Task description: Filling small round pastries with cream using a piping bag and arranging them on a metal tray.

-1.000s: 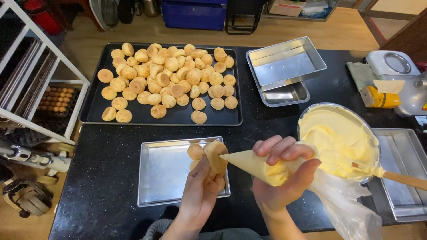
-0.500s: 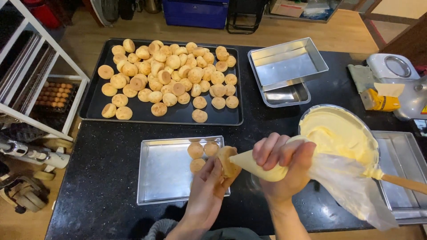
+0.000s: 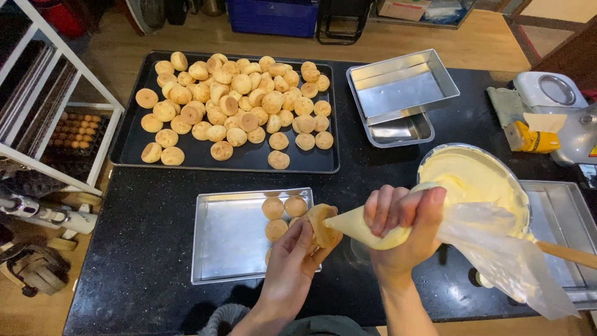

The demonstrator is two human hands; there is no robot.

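Note:
My left hand [image 3: 292, 261] holds a round golden puff [image 3: 322, 224] over the right edge of a small steel tray [image 3: 230, 239]. My right hand [image 3: 403, 227] squeezes a clear piping bag [image 3: 491, 255] filled with pale yellow cream, its tip pressed into the puff. Three other puffs [image 3: 283, 214] lie in the tray's right part. A big bowl of cream [image 3: 476, 180] stands just right of my hands. A dark baking sheet [image 3: 130, 152] at the back holds several plain puffs [image 3: 239, 102].
Two stacked steel pans [image 3: 401, 93] sit at the back right, another steel tray [image 3: 569, 230] at the far right with a wooden handle [image 3: 569, 254] across it. A white scale [image 3: 550, 90], a yellow box [image 3: 528, 138] and a white rack [image 3: 56, 99] with eggs border the black counter.
Both hands slid slightly right and lower, staying joined at the puff. The bag's loose end swung out to the right, over the bowl's edge.

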